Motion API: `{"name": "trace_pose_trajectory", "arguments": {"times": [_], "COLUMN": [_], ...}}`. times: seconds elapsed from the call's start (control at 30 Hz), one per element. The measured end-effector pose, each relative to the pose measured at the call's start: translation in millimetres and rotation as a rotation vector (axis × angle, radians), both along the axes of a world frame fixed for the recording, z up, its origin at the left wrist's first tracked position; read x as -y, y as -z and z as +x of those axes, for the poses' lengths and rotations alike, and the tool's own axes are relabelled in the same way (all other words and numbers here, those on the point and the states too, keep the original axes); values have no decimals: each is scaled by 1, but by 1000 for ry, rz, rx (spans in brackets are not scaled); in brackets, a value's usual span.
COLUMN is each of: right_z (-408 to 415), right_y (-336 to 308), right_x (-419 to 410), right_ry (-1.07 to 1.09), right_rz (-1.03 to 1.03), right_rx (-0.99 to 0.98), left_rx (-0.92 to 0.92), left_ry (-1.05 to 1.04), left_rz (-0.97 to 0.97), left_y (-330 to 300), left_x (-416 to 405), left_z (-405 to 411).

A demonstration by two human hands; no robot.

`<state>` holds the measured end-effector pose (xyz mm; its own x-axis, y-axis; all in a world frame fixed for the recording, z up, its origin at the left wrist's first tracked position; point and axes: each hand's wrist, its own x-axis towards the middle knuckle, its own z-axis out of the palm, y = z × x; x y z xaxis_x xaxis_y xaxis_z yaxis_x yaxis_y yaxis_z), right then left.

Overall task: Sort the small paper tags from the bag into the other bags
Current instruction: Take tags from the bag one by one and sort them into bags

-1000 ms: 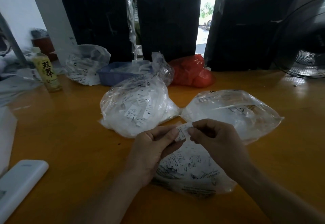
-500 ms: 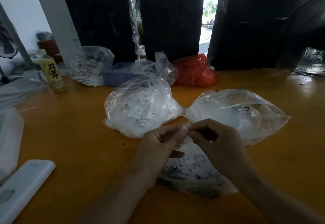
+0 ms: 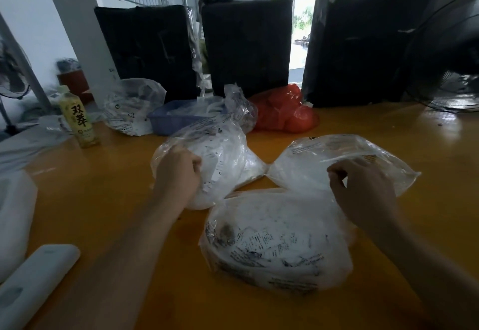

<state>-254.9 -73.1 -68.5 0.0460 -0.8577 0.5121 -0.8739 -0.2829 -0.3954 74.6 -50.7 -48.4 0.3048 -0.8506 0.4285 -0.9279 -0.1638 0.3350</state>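
Three clear plastic bags of small white paper tags lie on the orange table. The nearest bag sits between my forearms. My left hand rests on the top of the left bag, fingers curled under with the back of the hand toward me, so what it holds is hidden. Over the right bag, my right hand has its thumb and forefinger pinched together at the film. I cannot make out a tag in either hand.
A drink bottle, another clear bag, a blue tray and a red bag stand further back. Black wrapped bundles line the far edge. A white device lies near left and a fan stands at the right.
Both hands were together over the near bag, pinching one paper tag. They have parted: the left hand went to the left bag, the right hand to the right bag.
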Motion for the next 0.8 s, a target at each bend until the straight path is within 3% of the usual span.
{"name": "trace_pose_trajectory", "arguments": {"times": [0.13, 0.23, 0.37, 0.47, 0.6, 0.8], "right_z": [-16, -20, -19, -19, -15, -13], "right_y": [6, 11, 14, 14, 12, 13], "right_x": [18, 25, 25, 26, 24, 22], "right_ry": [75, 77, 56, 76, 47, 93], "right_rz": [93, 189, 191, 141, 269, 64], "right_rx": [-255, -357, -327, -313, -369, -186], "left_rx": [218, 48, -213, -222, -237, -323], "left_ry": [-37, 120, 128, 90, 134, 370], "left_rz": [129, 151, -78, -196, -409, -481], "left_y": [4, 1, -4, -5, -3, 11], "left_x": [9, 9, -5, -16, -33, -58], "left_z": [-1, -4, -9, -13, -26, -60]}}
